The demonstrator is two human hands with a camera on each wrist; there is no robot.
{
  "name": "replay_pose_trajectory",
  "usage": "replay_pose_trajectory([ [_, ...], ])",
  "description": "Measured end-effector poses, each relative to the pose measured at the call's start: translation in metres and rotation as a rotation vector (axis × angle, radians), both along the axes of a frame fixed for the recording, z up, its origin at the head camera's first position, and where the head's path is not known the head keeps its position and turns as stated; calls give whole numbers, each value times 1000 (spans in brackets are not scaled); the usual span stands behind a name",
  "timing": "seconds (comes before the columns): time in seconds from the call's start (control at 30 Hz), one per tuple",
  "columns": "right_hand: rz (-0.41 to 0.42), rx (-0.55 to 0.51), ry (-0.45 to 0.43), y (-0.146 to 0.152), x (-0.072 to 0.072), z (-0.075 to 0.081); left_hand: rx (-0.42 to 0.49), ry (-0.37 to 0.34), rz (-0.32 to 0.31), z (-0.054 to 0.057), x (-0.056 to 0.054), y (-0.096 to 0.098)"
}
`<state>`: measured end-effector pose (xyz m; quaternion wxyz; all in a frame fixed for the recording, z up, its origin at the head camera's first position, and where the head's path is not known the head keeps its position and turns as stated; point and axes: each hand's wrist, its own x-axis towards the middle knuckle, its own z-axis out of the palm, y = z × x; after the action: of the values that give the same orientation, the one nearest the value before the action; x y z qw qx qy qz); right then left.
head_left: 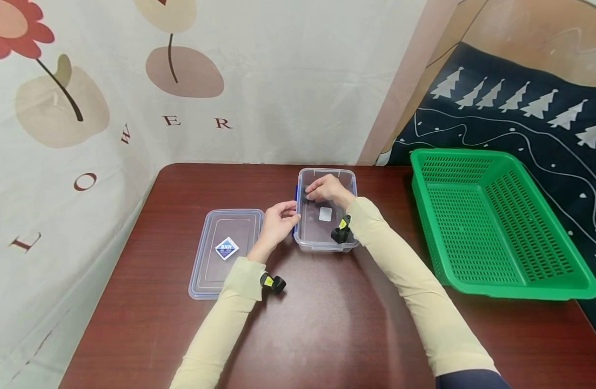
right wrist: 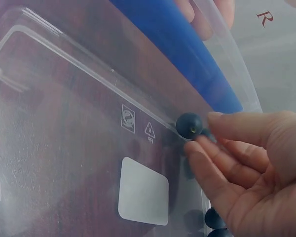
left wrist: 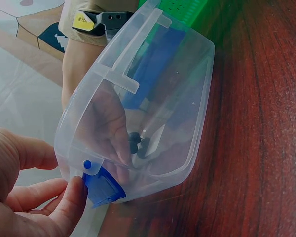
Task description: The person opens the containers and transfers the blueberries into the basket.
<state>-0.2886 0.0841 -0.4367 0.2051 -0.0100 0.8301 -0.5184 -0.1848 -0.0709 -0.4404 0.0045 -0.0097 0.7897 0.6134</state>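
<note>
A clear plastic box [head_left: 313, 237] with blue side latches [left wrist: 104, 187] stands on the table, its top uncovered. My left hand [head_left: 279, 222] is at its left side, fingertips against the rim and the near latch. Inside the box is my right hand [head_left: 327, 189], reaching down by the left wall. A dark blueberry [right wrist: 189, 126] lies right at its thumb and index fingertips, which stand apart. Another berry [right wrist: 207, 136] shows partly behind them, and more blueberries [right wrist: 213, 217] sit lower along the wall, partly covered by the hand.
A clear lid [head_left: 207, 270] with a diamond-shaped label lies left of the box, beside my left forearm. To the right stands a large green plastic basket [head_left: 502, 243]. Behind the brown table [head_left: 322, 319] hangs a pale printed cloth [head_left: 288, 108].
</note>
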Motion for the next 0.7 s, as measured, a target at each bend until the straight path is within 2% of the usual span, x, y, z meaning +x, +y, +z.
replay_pose_trajectory([
  [0.13,31,43,-28,-1,1,1,-14,-2,2,0,0,0],
  [0.33,49,96,-8,-2,0,-1,-21,5,-2,0,0,1],
  [0.7,54,98,-8,-4,-2,-4,-11,10,-5,-1,-1,0],
])
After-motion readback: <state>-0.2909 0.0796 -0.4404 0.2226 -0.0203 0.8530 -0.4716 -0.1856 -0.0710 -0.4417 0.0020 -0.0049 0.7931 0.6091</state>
